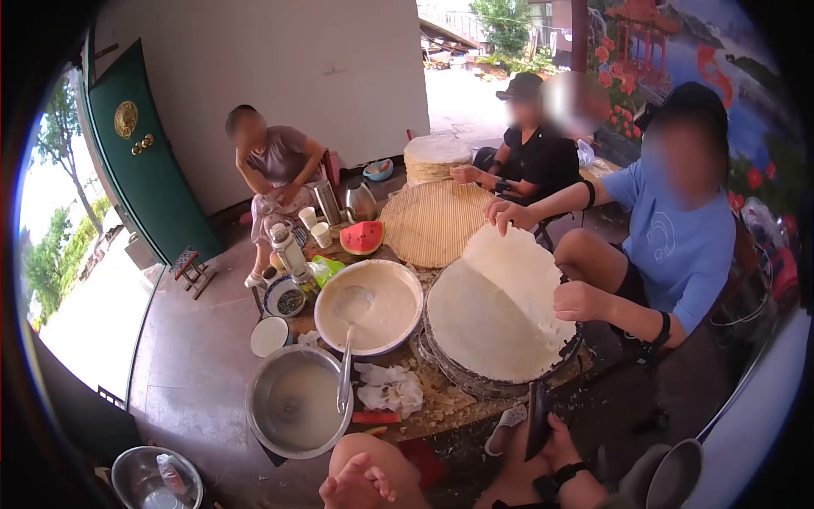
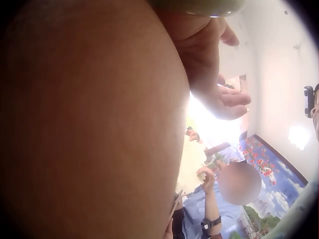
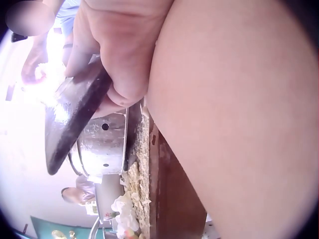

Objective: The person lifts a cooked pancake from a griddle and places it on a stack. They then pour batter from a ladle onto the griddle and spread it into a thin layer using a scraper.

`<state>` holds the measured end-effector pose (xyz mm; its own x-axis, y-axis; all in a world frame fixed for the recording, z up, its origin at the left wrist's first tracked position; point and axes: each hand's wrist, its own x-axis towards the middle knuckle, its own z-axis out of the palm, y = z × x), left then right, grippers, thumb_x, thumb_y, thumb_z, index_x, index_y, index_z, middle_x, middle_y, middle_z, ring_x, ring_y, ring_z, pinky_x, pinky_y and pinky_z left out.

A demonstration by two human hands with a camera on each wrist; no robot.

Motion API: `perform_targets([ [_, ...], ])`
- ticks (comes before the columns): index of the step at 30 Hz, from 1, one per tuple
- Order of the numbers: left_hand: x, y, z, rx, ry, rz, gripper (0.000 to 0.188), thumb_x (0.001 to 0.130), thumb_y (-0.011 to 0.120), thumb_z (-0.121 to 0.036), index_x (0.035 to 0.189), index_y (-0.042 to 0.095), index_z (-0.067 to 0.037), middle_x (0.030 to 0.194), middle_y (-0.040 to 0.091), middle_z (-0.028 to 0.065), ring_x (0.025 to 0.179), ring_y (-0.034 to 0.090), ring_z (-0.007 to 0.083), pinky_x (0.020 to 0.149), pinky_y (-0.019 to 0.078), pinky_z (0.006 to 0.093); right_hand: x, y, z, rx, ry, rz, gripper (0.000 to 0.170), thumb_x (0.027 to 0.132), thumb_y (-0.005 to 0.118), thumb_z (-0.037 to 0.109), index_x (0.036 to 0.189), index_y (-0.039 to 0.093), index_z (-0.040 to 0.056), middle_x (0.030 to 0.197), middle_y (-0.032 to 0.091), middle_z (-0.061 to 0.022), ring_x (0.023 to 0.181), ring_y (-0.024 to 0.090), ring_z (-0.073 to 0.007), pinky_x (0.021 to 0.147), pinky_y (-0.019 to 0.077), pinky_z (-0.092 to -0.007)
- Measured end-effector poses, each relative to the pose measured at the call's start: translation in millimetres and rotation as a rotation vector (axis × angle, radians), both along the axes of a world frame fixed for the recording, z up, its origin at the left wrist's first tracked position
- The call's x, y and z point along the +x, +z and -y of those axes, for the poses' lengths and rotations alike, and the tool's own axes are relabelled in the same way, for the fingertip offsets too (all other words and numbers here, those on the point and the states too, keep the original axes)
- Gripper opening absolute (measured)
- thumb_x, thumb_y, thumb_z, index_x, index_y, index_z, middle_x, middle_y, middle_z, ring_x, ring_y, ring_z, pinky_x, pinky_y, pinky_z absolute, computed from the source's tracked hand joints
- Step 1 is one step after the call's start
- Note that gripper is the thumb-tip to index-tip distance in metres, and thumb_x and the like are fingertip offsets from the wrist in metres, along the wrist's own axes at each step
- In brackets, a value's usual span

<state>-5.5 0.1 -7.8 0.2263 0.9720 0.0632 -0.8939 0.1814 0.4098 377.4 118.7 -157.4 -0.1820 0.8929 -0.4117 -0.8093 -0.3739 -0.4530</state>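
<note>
In the head view my left hand (image 1: 358,485) is at the bottom centre, palm up, fingers loosely bent and holding nothing; the left wrist view shows this hand (image 2: 214,74) beside bare skin. My right hand (image 1: 555,445) grips a dark, smooth curved tool (image 1: 538,420) near the round griddle (image 1: 483,390). In the right wrist view the fingers of my right hand (image 3: 124,55) wrap the tool (image 3: 75,114). A person in blue lifts the far edge of a thin pale flatbread (image 1: 500,314) off the griddle with both hands.
Left of the griddle stand a batter bowl (image 1: 411,297) with a ladle (image 1: 345,373) and a steel basin (image 1: 259,407). Behind lie a slatted round mat (image 1: 424,225), stacked flatbreads (image 1: 437,157) and watermelon (image 1: 362,238). Crumbs and crumpled white cloth (image 1: 390,388) lie in front. Two other people sit behind.
</note>
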Motion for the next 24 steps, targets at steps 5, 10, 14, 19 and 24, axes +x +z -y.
perform_targets([
  [5,1.8,5.1,-3.4,0.017,0.003,0.004,0.067,0.081,0.052,-0.050,0.133,0.034,-0.012,0.112,0.052,0.0122,0.090,0.053,0.0260,0.075,0.0428,0.0431,-1.8,8.1,-2.6,0.000,0.008,-0.032,0.030,0.085,0.053,0.018,0.110,0.053,0.0024,0.103,0.060,-0.0114,0.093,0.058,-0.0260,0.085,0.0462,-0.0398],
  [10,0.0,0.4,0.2,0.012,0.010,-0.025,0.067,0.081,0.052,-0.050,0.133,0.033,-0.012,0.112,0.052,0.0127,0.089,0.053,0.0262,0.076,0.0429,0.0432,-2.7,10.2,-1.3,0.027,0.039,-0.055,0.032,0.082,0.057,0.018,0.109,0.054,0.0014,0.101,0.061,-0.0112,0.091,0.059,-0.0251,0.084,0.0472,-0.0377],
  [14,-1.3,1.5,2.4,0.020,0.013,-0.019,0.067,0.081,0.052,-0.050,0.133,0.033,-0.012,0.113,0.052,0.0138,0.089,0.053,0.0264,0.077,0.0431,0.0434,-5.6,23.5,1.9,0.027,0.077,-0.088,0.034,0.079,0.061,0.018,0.109,0.055,0.0017,0.099,0.062,-0.0104,0.090,0.060,-0.0244,0.083,0.0476,-0.0371],
  [19,-0.5,2.4,1.7,0.016,0.020,-0.006,0.067,0.082,0.051,-0.049,0.133,0.032,-0.012,0.114,0.051,0.0144,0.090,0.053,0.0268,0.077,0.0434,0.0435,-5.2,23.9,0.0,0.041,0.081,-0.050,0.030,0.081,0.057,0.019,0.108,0.055,0.0052,0.099,0.062,-0.0105,0.090,0.060,-0.0254,0.084,0.0467,-0.0383],
  [24,-0.1,-1.3,2.6,0.014,0.028,-0.011,0.066,0.082,0.050,-0.049,0.134,0.032,-0.012,0.113,0.051,0.0143,0.090,0.053,0.0270,0.076,0.0439,0.0431,-5.2,25.2,0.7,0.040,0.080,-0.033,0.029,0.082,0.056,0.019,0.107,0.055,0.0056,0.098,0.062,-0.0100,0.089,0.060,-0.0250,0.083,0.0468,-0.0383],
])
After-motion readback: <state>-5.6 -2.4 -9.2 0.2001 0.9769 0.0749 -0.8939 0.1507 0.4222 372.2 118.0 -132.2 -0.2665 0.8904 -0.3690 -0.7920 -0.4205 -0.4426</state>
